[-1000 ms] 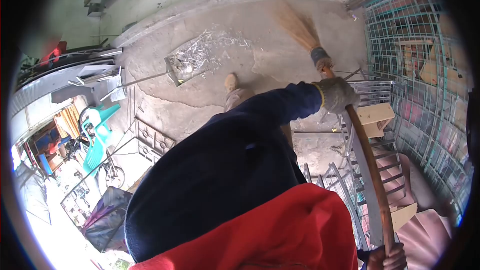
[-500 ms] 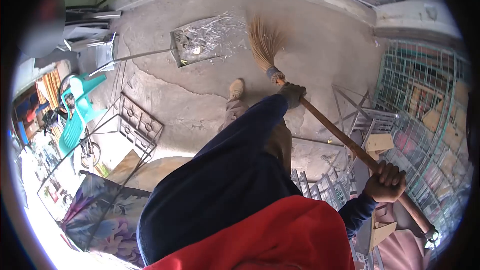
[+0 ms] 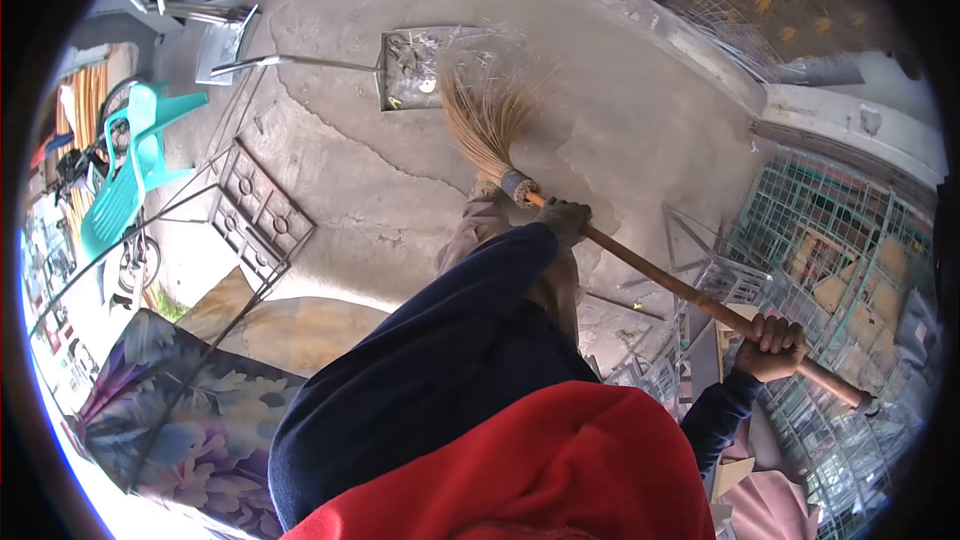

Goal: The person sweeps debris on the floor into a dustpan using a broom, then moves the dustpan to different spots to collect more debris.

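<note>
A long-handled broom (image 3: 680,287) slants across the view, its wooden handle running from lower right up to a fan of stiff bristles (image 3: 487,120). My left hand (image 3: 567,223) is closed around the handle just below the bristle binding. Near the handle's end, my right hand (image 3: 770,348) grips it with wrapped fingers. The bristles spread on the floor at the right side of a flat metal dustpan (image 3: 384,80), overlapping its open edge and partly hiding it. Thin pale scraps lie in the pan. Its long handle (image 3: 325,62) points left.
Concrete floor (image 3: 640,150) surrounds my feet. A teal plastic chair (image 3: 125,185) and a metal grille frame (image 3: 262,215) stand left, flowered fabric (image 3: 200,410) lower left. Green wire cages (image 3: 800,210) line the right. A raised ledge (image 3: 640,15) crosses the back.
The broom's bristles have swept left and slightly down in the view, from right of the dustpan onto its edge. Both hands stay on the handle. The camera view has turned.
</note>
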`<state>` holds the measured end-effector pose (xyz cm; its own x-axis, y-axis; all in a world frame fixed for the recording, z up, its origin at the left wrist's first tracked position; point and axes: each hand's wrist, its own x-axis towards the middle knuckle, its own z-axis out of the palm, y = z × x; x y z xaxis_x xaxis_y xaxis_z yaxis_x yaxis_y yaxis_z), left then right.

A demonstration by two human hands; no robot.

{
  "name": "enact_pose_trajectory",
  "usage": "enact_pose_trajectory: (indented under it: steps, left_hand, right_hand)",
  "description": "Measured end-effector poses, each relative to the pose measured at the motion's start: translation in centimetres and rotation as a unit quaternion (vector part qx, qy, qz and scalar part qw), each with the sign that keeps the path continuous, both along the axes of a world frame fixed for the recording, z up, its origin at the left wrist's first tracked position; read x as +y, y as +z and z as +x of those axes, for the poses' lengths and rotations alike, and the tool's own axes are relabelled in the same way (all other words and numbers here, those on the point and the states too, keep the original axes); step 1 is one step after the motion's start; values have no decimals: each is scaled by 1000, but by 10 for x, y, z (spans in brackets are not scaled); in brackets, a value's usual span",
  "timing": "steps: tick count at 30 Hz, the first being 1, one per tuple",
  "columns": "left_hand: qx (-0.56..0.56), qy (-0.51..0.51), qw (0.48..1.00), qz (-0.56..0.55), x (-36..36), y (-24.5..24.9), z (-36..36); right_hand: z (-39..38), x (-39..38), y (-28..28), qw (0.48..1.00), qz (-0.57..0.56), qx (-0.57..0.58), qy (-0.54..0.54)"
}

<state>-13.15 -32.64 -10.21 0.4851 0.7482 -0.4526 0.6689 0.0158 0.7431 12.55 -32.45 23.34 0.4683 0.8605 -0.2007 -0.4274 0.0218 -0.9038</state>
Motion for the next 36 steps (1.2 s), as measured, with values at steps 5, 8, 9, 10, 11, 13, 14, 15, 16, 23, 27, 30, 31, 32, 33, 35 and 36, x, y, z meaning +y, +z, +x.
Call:
enact_pose_trajectory:
  steps: [5, 8, 9, 10, 11, 13, 14, 15, 16, 23, 27, 30, 31, 32, 33, 35, 36]
  left_hand:
    - [-32, 13, 996, 82, -9, 18, -23]
    - [-92, -51, 985, 134, 5, 77, -1]
    - [-107, -91, 983, 119, 7, 101, 10]
    - [-125, -134, 978, 104, 8, 122, 23]
    - [-129, -144, 975, 107, 9, 140, 38]
    - [-143, -183, 960, 154, 2, 171, 69]
    - [-148, -196, 957, 155, -4, 182, 86]
    - [-179, -203, 945, 186, -8, 190, 103]
    - [-208, -209, 931, 215, -11, 197, 119]
    - [-287, -238, 884, 282, -25, 202, 226]
    - [-194, -227, 927, 226, -27, 116, 249]
    - [-90, -237, 960, 121, -43, 49, 193]
    - [-64, -219, 968, 107, -49, 40, 166]
    - [-29, -200, 970, 132, -54, 27, 145]
    - [-8, -176, 976, 127, -57, 19, 124]
    - [15, -145, 981, 131, -60, 15, 90]
    - [-14, -106, 983, 152, -60, 16, 76]
  right_hand:
    - [9, -37, 9, 999, 49, 9, -12]
    - [37, -86, 62, 992, 120, -21, 12]
    - [46, -106, 84, 989, 140, -46, 3]
    - [55, -126, 106, 986, 158, -43, 7]
    - [61, -144, 127, 983, 176, -42, 9]
    - [68, -182, 165, 977, 204, -56, -2]
    - [77, -201, 181, 975, 216, -41, 41]
    - [83, -221, 197, 974, 220, -48, 35]
    - [88, -240, 212, 973, 213, -86, 6]
    - [89, -285, 220, 935, 208, -229, -173]
    - [95, -257, 131, 948, 166, -219, -161]
    - [85, -220, 63, 961, 119, -140, -207]
    - [78, -210, 45, 976, 132, -87, -148]
    - [68, -201, 33, 981, 132, -57, -128]
    - [61, -193, 25, 987, 126, -40, -96]
    - [46, -178, 20, 990, 124, -7, -74]
    - [41, -172, 23, 989, 126, 6, -71]
